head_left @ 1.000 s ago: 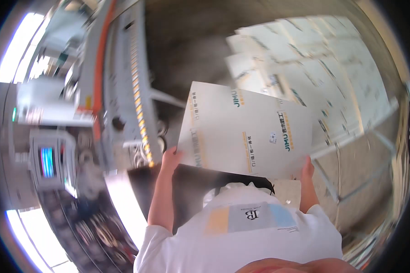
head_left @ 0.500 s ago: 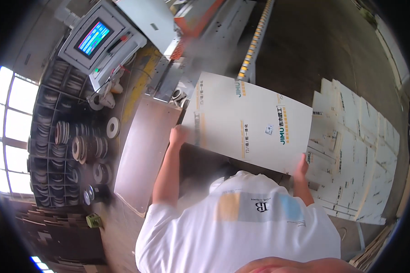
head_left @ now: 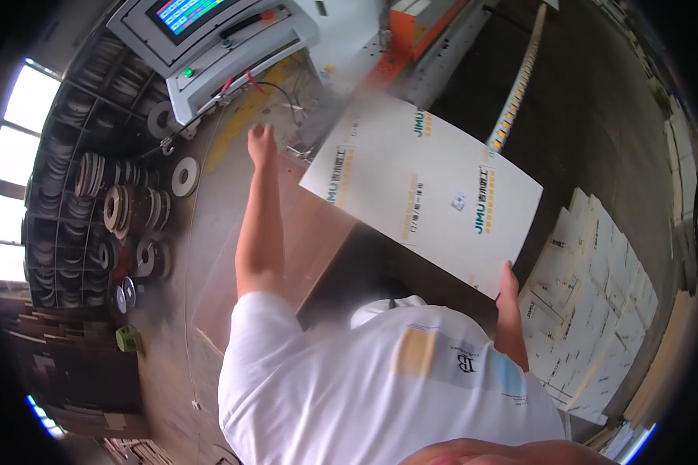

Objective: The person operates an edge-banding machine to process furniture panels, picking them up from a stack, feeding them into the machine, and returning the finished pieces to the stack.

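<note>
Face a grey and orange machine [head_left: 411, 35] on the far side, with a yellow-dotted strip [head_left: 517, 93] to the right. See a stack of white boards [head_left: 589, 302] low on the floor [head_left: 167, 380], well off the right edge of the brown surface [head_left: 310, 232], and a rack [head_left: 54, 170] of dark rings beyond the left edge. Find the panel [head_left: 411, 201], white and printed, slanting across the surface's right edge and far right corner; cannot tell whether touching or just above. Spot a grey console [head_left: 198, 58] with a lit screen [head_left: 182, 19] past the far edge. Notice a pale ring [head_left: 177, 180] on the floor, left of the surface, and a smaller green box [head_left: 136, 341]. Grasp the panel's near right corner with the fingers of the right hand [head_left: 509, 287]. Hold the left hand [head_left: 261, 143] apart from the panel, near the surface's far left corner; cannot tell its fingers as clenched or loose.
</note>
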### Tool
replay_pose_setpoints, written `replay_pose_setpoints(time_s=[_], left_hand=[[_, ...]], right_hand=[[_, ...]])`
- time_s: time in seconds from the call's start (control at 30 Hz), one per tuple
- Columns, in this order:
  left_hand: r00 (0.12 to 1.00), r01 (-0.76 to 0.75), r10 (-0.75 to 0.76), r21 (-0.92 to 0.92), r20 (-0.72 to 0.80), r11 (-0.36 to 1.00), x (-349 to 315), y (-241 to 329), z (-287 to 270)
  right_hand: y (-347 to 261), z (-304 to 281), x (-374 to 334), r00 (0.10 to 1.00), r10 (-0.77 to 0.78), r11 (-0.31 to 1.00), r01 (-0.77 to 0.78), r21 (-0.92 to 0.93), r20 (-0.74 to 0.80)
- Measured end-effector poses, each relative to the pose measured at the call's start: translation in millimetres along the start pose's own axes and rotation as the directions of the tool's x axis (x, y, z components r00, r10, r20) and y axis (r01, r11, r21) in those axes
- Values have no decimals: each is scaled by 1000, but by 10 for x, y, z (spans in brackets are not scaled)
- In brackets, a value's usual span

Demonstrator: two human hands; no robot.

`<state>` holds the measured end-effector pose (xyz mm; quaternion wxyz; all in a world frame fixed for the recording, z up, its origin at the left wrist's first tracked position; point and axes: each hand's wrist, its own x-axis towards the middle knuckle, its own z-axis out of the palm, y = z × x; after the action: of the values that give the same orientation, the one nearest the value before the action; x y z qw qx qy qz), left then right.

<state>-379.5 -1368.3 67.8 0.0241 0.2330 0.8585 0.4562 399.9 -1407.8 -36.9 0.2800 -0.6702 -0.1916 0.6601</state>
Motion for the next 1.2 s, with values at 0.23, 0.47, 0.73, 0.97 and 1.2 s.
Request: replay_pose_setpoints(time_s=[0.23, 0.47, 0.73, 0.97, 1.2], left_hand=[[952, 149, -277, -590, -132, 793, 1167, 364, 132], [783, -292, 141, -159, -605, 943, 1031, 514, -972], [884, -390, 183, 464, 429, 796, -616, 937, -1518], [747, -285, -206, 584, 632, 760, -1605, 412, -828], [591, 407, -452, 238, 668, 882, -2639, 678, 161]], right_hand=[[-174, -70, -245, 984, 163, 986, -161, 31, -65], [-160, -130, -404, 975, 220, 940, -220, -260, -29], [-207, 29, -463, 996, 90, 954, -94, -285, -26], [-83, -54, -387, 994, 52, 962, -26, -272, 91], [-106, -187, -656, 994, 100, 986, -94, -139, 40]])
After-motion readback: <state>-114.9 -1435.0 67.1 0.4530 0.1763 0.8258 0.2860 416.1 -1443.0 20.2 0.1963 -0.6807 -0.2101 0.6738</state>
